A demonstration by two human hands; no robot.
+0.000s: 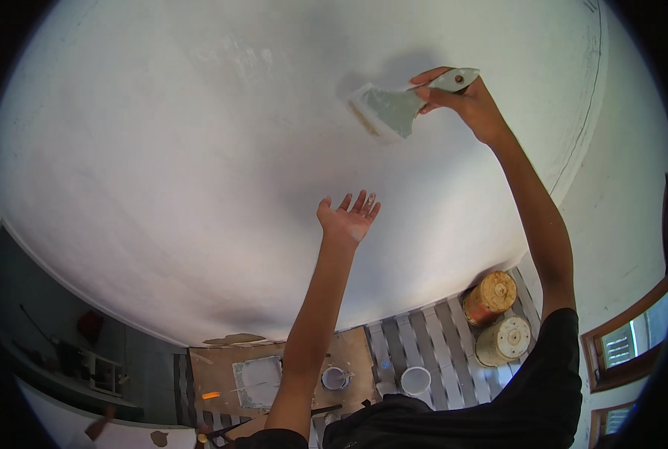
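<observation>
My right hand (457, 93) is raised to the upper right and closed around the handle of a wide, flat paint brush (394, 112). Pale, worn bristles point down and left, close to a white wall (199, 165); whether they touch it I cannot tell. Lower down, my left hand (349, 217) is held up in front of the same wall. Its fingers are spread, with whitish smears on the palm and fingertips, and nothing is in it. Darker, damp-looking patches and soft shadows lie on the wall around both hands.
On the striped floor covering (450, 352) stand an orange-brown bucket (495, 292), a cream bucket (505, 342) and a white container (416, 381). A brown sheet (304, 374) carries a pale square tray (257, 382), a small pot (335, 378) and an orange-handled tool (210, 395). Windows (630, 337) are at right.
</observation>
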